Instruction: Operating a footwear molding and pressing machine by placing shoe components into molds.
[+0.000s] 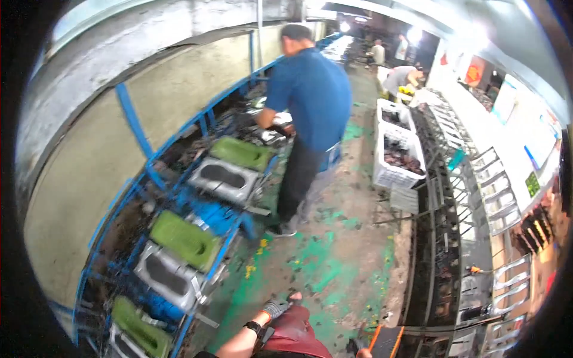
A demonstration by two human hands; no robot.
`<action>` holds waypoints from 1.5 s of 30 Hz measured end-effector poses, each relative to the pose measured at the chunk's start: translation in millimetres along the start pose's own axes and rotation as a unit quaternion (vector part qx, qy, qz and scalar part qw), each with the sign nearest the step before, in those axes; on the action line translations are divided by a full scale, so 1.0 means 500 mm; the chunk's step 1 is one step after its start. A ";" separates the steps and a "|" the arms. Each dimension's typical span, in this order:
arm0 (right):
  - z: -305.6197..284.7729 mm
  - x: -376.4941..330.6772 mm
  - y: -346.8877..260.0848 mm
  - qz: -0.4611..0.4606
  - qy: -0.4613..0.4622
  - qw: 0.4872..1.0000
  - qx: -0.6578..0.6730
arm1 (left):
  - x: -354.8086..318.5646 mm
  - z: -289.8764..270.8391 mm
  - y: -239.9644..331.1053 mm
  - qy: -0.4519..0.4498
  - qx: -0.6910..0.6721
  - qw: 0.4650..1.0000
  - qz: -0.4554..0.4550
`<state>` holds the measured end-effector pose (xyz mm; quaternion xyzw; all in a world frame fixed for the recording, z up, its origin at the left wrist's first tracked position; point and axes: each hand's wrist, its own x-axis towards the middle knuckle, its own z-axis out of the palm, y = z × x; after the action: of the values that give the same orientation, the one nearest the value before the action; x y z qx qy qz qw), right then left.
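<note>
My left hand (279, 308) is in a grey knit glove, with a dark watch on the wrist. It is over the upper edge of dark red, smooth material (293, 334) that looks like an apron. The fingers are small and blurred, so their grip cannot be made out. At the lower edge, only part of my right hand (362, 352) shows, beside a dark flat piece with orange edges (387, 342). Whether that hand touches the piece is unclear. To the left runs a blue-framed line of silver metal moulds (164, 273) with green sole-shaped halves (185, 240).
A person in a blue shirt (316, 95) stands ahead, bent over the line. White crates (382, 164) of dark pieces stand on the right, beside a rack (430, 238). The worn green floor (316, 262) has dark scraps. Another person (401, 79) bends farther back.
</note>
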<state>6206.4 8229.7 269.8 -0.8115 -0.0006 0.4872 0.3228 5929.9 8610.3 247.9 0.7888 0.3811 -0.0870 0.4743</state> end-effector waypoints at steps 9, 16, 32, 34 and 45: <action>-0.304 0.309 -0.382 0.042 0.070 0.967 0.241 | 0.795 -0.125 0.399 0.008 0.189 0.933 0.305; -0.531 0.645 -0.617 0.020 0.056 0.969 0.238 | 1.237 -0.211 0.670 -0.068 -0.096 0.992 0.039; -0.876 1.679 -1.787 -0.084 0.027 0.983 0.164 | 1.968 -0.564 0.821 0.015 -0.367 0.930 -0.013; -0.782 1.681 -1.864 -0.149 0.058 0.987 -0.003 | 2.069 -0.637 0.789 0.097 -0.250 0.945 0.189; -0.598 1.948 -2.391 -0.357 0.082 0.790 -0.491 | 2.853 -1.217 0.867 0.145 -0.345 0.921 0.105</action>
<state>7329.3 9327.0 221.8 -0.8395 -0.5033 0.2026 0.0304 7080.3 9733.5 157.8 0.6155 0.3672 0.2154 0.6633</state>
